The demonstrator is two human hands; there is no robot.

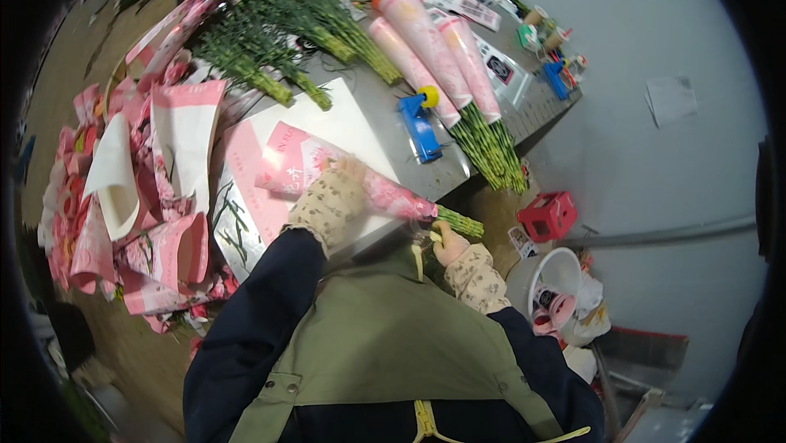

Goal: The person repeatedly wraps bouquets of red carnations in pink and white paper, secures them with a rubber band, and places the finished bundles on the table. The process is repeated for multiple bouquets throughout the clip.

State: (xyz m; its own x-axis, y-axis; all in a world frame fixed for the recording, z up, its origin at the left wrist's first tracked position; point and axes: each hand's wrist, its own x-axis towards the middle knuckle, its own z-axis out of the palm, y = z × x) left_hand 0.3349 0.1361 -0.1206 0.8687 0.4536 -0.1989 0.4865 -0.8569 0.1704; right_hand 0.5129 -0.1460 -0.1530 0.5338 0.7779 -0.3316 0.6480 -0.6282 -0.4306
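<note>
A flower bunch in a pink printed paper cone (393,194) lies slantwise near the table's front edge, its cut green stems (462,222) pointing right. My left hand (347,168) rests on the cone's middle, fingers spread over the paper. Beside the stems, my right hand (450,243) is closed on the handles of yellow-handled pruning shears (424,241), whose blades are blurred near the wrap's narrow end. Under the cone are white paper sheets (350,111) and a pink sheet (249,176). A blue tape dispenser (419,130) stands behind the stems.
Three wrapped bunches (430,50) lie at the back right, unwrapped carnations (295,25) at the back. Many pink-wrapped bouquets (178,246) crowd the left. Loose stem pieces (232,228) lie on the metal table. A white bin (568,265) and red plastic stool (546,217) stand at right.
</note>
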